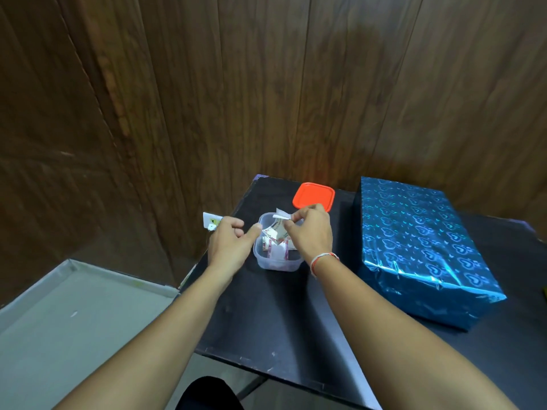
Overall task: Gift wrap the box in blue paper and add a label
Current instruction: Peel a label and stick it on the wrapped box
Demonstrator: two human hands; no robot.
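step: picking a label out of the tub (pixel 278 255). Box (pixel 426 247) already wrapped in blue paper, so only the label is left (my read).
right hand: right hand (pixel 310 232) over the tub, thumb and fingertips pinched together on a small white label (pixel 279 218) at the tub's far rim.
left hand: left hand (pixel 229 242) at the tub's left side, fingers loosely curled and apart, thumb tip touching the rim. Holding nothing that I can see.
tub: clear plastic, near the table's (pixel 266 321) far left corner, holds a loose heap of printed paper slips (pixel 276 241) (print too small to read).
lid: red lid (pixel 313 196) off, lying flat just behind the tub by the table's far edge.
box: sits along the right side of the table, well apart from the tub, top face up and bare.
white card: small white card (pixel 212 221) sticking out past the table's left edge, behind the left hand. Can't tell what it is.
how to do it well: steady the tub with the left hand so it doesn't slide, lift one label only, check no others cling to it.
next: probably peel any backing (can't tell if there is one), carry it to the box top, lay it flat and square, press from centre outward.
risk: foil paper is slick and creased at the near end; pick a smooth patch.
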